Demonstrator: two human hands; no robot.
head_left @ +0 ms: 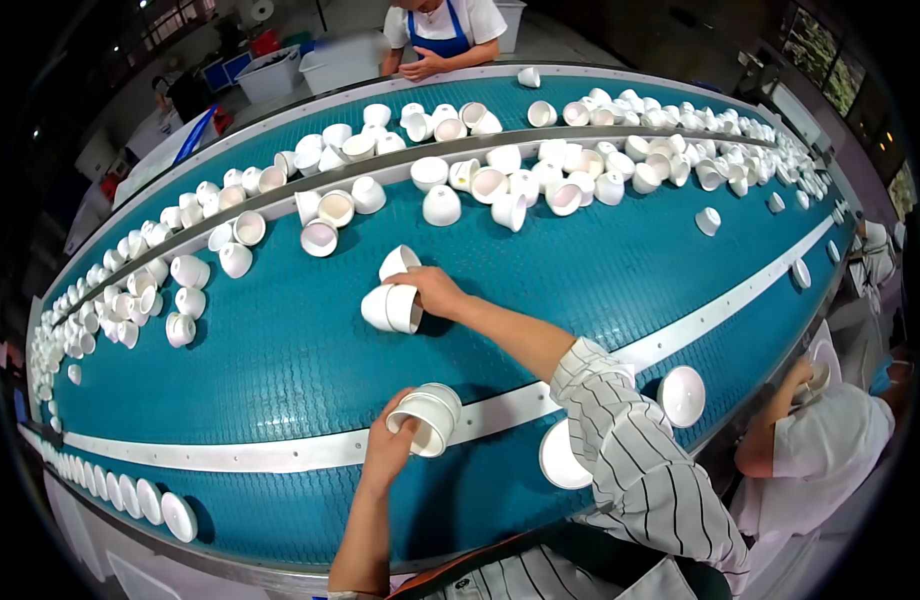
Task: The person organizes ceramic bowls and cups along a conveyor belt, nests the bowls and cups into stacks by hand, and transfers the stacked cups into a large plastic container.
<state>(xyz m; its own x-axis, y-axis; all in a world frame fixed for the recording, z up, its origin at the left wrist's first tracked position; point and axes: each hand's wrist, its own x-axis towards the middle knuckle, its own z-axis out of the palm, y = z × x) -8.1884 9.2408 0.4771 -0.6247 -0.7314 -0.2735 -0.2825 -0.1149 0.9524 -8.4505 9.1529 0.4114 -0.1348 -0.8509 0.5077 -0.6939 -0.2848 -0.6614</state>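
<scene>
My left hand is closed around a short stack of nested white cups, with the thumb inside the open mouth of the front one. The stack is tilted over the white divider strip. Farther out over the belt, my right hand grips a pair of white cups, one nested in the other and lying on their side. A single white cup sits just behind them, at the fingertips; whether the fingers touch it I cannot tell.
Loose white cups lie scattered along the teal belt and beyond the rail. Nested rows lie in the near lane past the divider strip. One co-worker stands opposite; another is at right.
</scene>
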